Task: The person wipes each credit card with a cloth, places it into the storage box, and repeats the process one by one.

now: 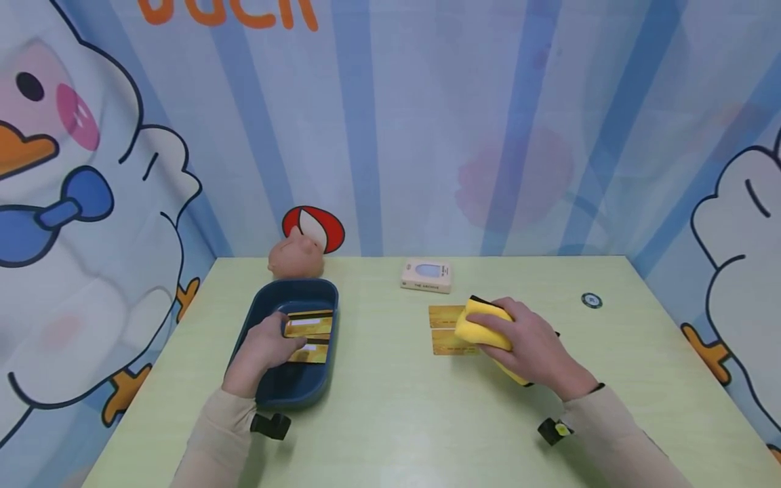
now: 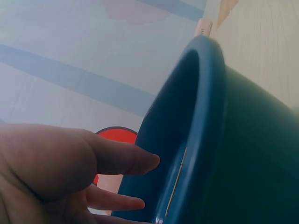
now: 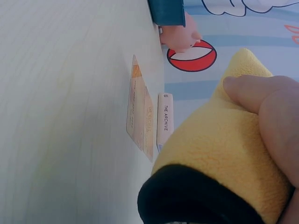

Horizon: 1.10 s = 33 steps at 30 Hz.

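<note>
My right hand [image 1: 533, 342] grips a folded yellow cloth [image 1: 482, 327] with black edging, held above the table; in the right wrist view the thumb presses into its fuzzy fabric [image 3: 219, 135]. Two gold cards [image 1: 445, 342] lie side by side on the table, partly covered by the cloth in the head view. My left hand [image 1: 267, 349] reaches into a dark blue tub [image 1: 334, 298]. Its fingers extend by two more gold cards with dark stripes [image 1: 311, 324] at the tub's bottom. In the left wrist view, the thumb and fingers [image 2: 126, 158] stand apart inside the rim, gripping nothing.
A pink pig figure [image 1: 295, 257] sits behind the tub. At the back middle lies a small pale box [image 1: 427, 276] marked "THE ARCHIVE". A round chip [image 1: 592, 300] lies at the right. A blue printed curtain [image 1: 415, 135] hangs along the table's far edge.
</note>
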Motion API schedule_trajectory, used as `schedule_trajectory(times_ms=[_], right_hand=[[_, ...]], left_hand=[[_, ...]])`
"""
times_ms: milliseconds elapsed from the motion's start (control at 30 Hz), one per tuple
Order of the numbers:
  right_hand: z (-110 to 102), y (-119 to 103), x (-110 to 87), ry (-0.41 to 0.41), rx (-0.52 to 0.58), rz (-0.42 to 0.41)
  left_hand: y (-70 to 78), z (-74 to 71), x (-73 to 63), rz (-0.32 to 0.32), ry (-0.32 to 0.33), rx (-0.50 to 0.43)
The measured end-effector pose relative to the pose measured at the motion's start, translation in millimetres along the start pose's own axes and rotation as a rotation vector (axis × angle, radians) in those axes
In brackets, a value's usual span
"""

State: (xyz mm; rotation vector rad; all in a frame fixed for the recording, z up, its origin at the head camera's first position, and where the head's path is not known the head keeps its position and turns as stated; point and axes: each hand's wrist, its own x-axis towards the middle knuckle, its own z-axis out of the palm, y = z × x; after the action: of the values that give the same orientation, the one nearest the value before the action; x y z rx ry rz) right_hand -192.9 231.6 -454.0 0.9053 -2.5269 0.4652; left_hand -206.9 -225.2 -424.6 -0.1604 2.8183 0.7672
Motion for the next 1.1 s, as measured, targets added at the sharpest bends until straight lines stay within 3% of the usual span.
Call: schedule_trajectory(times_ms=[467,767,867,1000,1100], right_hand=[[0,2,-2.3,0.005,-0.001,0.009],[-3,3,-3.1,0.005,-0.003,0.031],[-4,4,-2.7,0.009,-0.003,0.033],[-4,5,-1.9,0.018,-0.004,0.031],[-5,6,-1.1,0.026,0.001,0.029]], left_hand=[[3.4,-1.3,-6.1,0.024,0.032,-0.015],[27.7,4.7,-14.1,0.098,0.131,-0.111],[42.1,10.7,-17.3,0.186,0.186,-0.132],[63.8,21.3,-23.1,0.389,0.291,-0.179],[80.5,31.1,-25.2,0.524,0.329,-0.229]])
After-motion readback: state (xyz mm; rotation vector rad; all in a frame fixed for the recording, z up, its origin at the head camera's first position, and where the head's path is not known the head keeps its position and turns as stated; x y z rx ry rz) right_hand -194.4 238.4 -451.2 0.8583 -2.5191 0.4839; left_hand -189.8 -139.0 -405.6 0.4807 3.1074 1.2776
